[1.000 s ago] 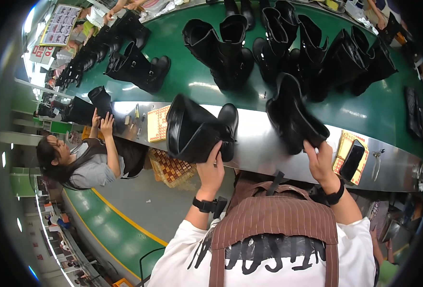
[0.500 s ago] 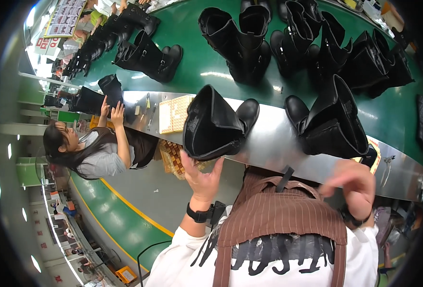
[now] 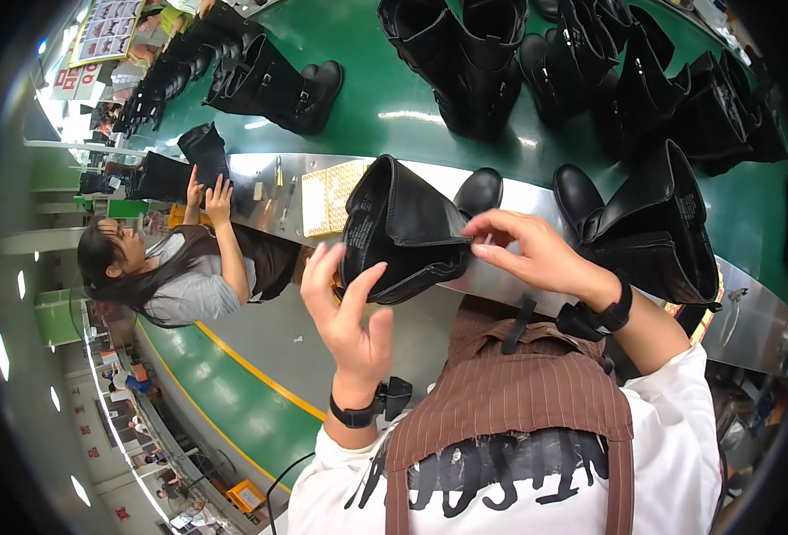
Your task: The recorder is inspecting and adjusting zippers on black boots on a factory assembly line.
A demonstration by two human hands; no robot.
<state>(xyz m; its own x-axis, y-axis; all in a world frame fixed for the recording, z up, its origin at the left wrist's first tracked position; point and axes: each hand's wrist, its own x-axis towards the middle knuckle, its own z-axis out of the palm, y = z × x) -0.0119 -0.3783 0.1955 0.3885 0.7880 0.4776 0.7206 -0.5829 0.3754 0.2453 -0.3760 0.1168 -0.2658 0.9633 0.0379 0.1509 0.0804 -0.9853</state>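
A tall black boot (image 3: 412, 209) stands on the metal-topped edge in front of me, its wide shaft opening tilted toward me. My left hand (image 3: 348, 321) is open, fingers and thumb spread, beside the near rim of that shaft; some fingertips overlap the rim, and I cannot tell whether they touch. At the right side of the same boot, my right hand (image 3: 523, 252) pinches at the split edge of the shaft. Whatever small part lies between those fingertips is hidden. To the right, a second tall black boot (image 3: 648, 232) stands with its shaft gaping.
Several black boots (image 3: 465, 80) crowd the green tabletop (image 3: 367, 89) beyond the metal strip. A yellow-and-white sheet (image 3: 327, 201) lies left of the near boot. Farther left, a co-worker (image 3: 180, 267) handles another boot. Pliers (image 3: 734, 312) lie at the far right.
My right hand has come in from the right to the near boot's shaft edge. My left hand has turned, its fingers rising along the rim. The view has shifted slightly.
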